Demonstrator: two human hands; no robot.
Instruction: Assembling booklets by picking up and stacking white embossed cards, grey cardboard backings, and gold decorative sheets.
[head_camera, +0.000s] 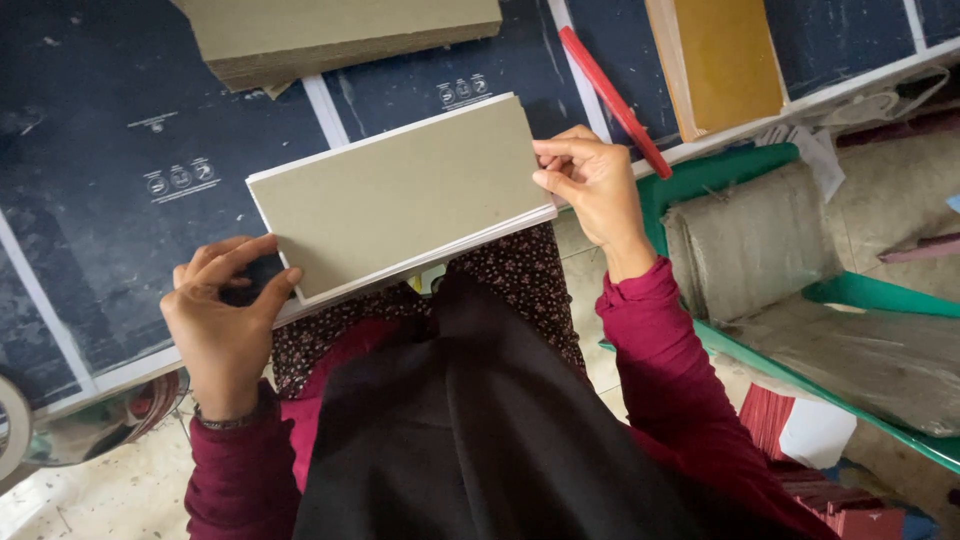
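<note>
Holding a stack of grey boards (395, 195) level over the near edge of the dark blue table (90, 200). Left hand (222, 320) pinching the near left corner, thumb against the stack edge, fingers curled underneath. Right hand (592, 180) gripping the right end, fingertips pressed on the board face. Stack white along its side edges. Second grey board pile (340, 35) lying farther back, well apart. Red strip (612, 98) just beyond right hand; yellow-brown panel (722, 60) near it. Green chair (800, 290) at right.
</note>
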